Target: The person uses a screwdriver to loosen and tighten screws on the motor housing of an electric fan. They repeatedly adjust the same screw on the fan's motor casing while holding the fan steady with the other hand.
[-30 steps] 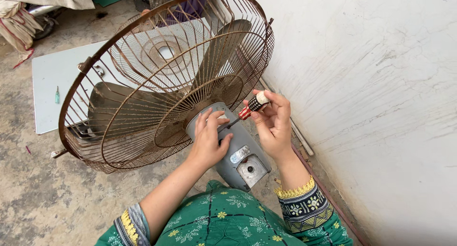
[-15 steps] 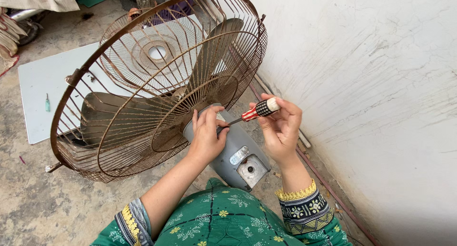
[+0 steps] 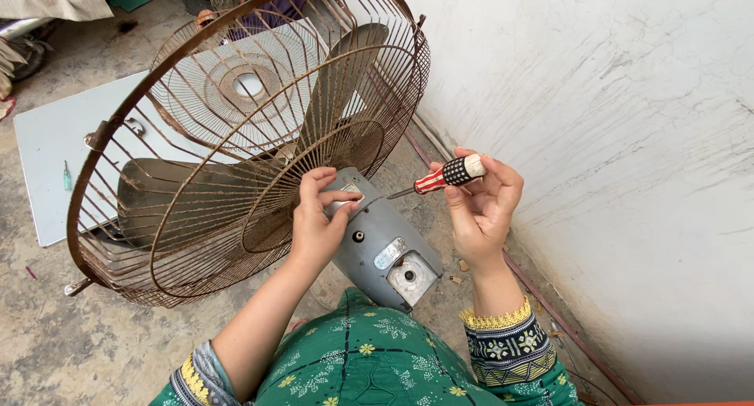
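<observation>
A fan with a rusty wire cage (image 3: 196, 131) and dark blades lies tilted on the ground in front of me. Its grey motor housing (image 3: 385, 249) points toward me. My left hand (image 3: 318, 217) rests on the top of that housing, fingers curled on it next to the cage. My right hand (image 3: 479, 206) holds a screwdriver (image 3: 444, 177) with a red, white and dark patterned handle. Its metal tip points left toward the housing, just short of my left fingers.
A white plastered wall (image 3: 613, 139) rises on the right, with thin pipes along its base. A pale flat board (image 3: 55, 151) lies on the concrete floor behind the fan, with a small green tool (image 3: 67, 176) on it. Cloth and clutter sit at the top left.
My right hand has lifted the screwdriver slightly and turned it, so its tip is now off the housing. My left hand stays on the motor housing. The view has shifted a little.
</observation>
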